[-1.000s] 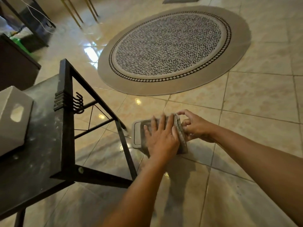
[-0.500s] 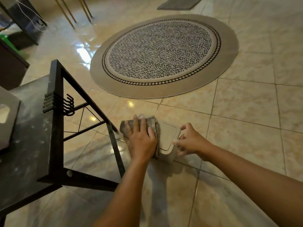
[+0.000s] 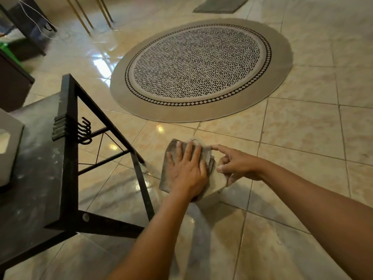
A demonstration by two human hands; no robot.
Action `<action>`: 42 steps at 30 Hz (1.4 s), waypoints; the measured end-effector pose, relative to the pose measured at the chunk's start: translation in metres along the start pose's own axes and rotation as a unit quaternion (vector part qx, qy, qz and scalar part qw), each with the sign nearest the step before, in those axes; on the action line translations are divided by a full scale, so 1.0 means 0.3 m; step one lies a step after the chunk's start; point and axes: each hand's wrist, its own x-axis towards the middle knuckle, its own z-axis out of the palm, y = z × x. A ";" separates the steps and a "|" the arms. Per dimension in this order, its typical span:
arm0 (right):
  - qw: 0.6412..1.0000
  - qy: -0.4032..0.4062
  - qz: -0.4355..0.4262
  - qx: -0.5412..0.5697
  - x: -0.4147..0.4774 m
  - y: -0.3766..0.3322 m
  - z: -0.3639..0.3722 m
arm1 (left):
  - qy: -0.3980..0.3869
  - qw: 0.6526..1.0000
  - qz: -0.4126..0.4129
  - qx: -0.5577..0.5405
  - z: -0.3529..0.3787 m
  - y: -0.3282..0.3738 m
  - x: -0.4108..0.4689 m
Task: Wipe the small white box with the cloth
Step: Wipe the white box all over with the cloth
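The small white box [image 3: 217,179] is held above the tiled floor, just right of the table's corner. A folded grey cloth [image 3: 171,156] covers most of its upper face. My left hand [image 3: 187,170] lies flat on the cloth, fingers spread, and presses it against the box. Only the box's top edge with a small hole and its lower right corner show. My right hand [image 3: 236,164] grips the box's right edge, its index finger stretched out to the upper corner.
A black metal-framed table [image 3: 66,158] with side hooks [image 3: 84,130] stands at the left and bears a larger white box [image 3: 10,146]. A round patterned rug [image 3: 201,67] lies beyond my hands. Farther off are a grey mat [image 3: 220,6] and thin gold legs [image 3: 86,15].
My left hand has slid the cloth from the box's right end to its left and now over most of it. The box has turned, and my right index finger has stretched out.
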 end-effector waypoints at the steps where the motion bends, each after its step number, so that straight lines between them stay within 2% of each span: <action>1: 1.000 0.000 0.002 -0.003 -0.002 -0.001 0.001 | -0.010 0.999 0.031 0.008 0.003 0.022 -0.020; 3: 1.000 -0.005 0.014 0.001 -0.008 -0.001 0.002 | -0.016 0.997 0.074 0.015 -0.006 0.025 -0.042; 4: 1.000 -0.008 0.019 0.006 -0.010 0.000 0.001 | 0.000 0.998 0.058 0.011 -0.015 0.017 -0.040; 7: 1.000 -0.005 0.016 -0.001 0.001 -0.003 0.000 | 0.039 0.994 -0.097 -0.025 -0.032 0.019 -0.024; 9: 1.000 0.007 0.004 -0.015 0.015 -0.007 0.009 | 0.015 0.990 -0.131 -0.047 -0.014 0.039 -0.017; 12: 1.000 0.025 -0.009 -0.011 0.030 -0.001 0.021 | 0.011 0.996 -0.081 -0.042 0.002 -0.001 -0.019; 17: 0.999 0.025 -0.025 0.006 0.046 0.007 0.007 | -0.041 0.997 0.059 0.001 -0.014 -0.130 -0.043; 21: 0.999 0.035 -0.026 0.004 0.064 -0.011 0.006 | -0.060 0.990 0.124 0.024 -0.020 -0.101 -0.042; 24: 1.000 0.017 -0.018 0.015 0.069 -0.023 0.002 | -0.017 0.994 0.107 0.029 -0.007 -0.051 -0.011; 27: 1.000 0.018 -0.012 0.009 0.072 -0.021 0.000 | 0.048 0.998 -0.046 0.022 -0.003 -0.037 0.008; 29: 1.000 0.020 -0.011 0.012 0.078 -0.017 -0.001 | 0.040 0.994 -0.097 0.017 -0.001 -0.016 -0.029; 32: 1.000 0.015 -0.009 0.016 0.080 -0.020 -0.004 | 0.004 0.999 -0.050 0.008 0.007 0.029 -0.096; 38: 0.999 0.031 -0.009 0.028 0.071 -0.013 0.009 | 0.001 0.999 -0.031 -0.042 -0.024 0.011 -0.058; 42: 0.999 0.032 -0.023 0.004 0.071 -0.018 0.017 | -0.039 0.995 0.080 -0.036 -0.018 0.077 -0.107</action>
